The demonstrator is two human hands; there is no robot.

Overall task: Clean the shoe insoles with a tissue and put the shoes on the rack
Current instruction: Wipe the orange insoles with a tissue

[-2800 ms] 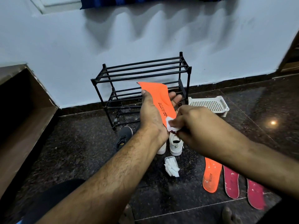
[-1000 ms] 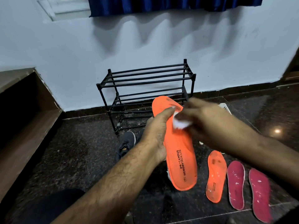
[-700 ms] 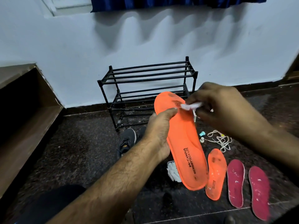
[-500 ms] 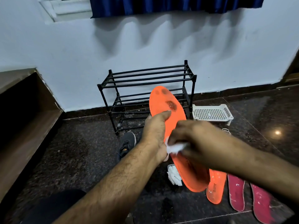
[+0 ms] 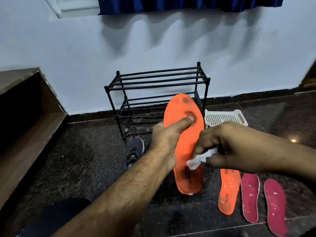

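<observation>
My left hand (image 5: 168,140) grips an orange insole (image 5: 185,132) held upright in front of me, thumb pressed on a dark stain near its toe end. My right hand (image 5: 227,146) pinches a crumpled white tissue (image 5: 200,159) against the insole's lower half. A second orange insole (image 5: 228,190) and two dark red insoles (image 5: 250,197) (image 5: 276,207) lie on the floor at the right. A black sneaker (image 5: 134,149) sits on the floor before the black metal shoe rack (image 5: 157,84), which stands against the wall.
A white perforated plastic tray (image 5: 224,117) lies on the dark stone floor right of the rack. A wooden bench or shelf edge (image 5: 25,120) runs along the left. My dark-clothed knee (image 5: 51,218) shows at the bottom left.
The insole was turned over from its printed side to the stained side. My right hand has wiped the tissue up to the toe end and back down to the lower half.
</observation>
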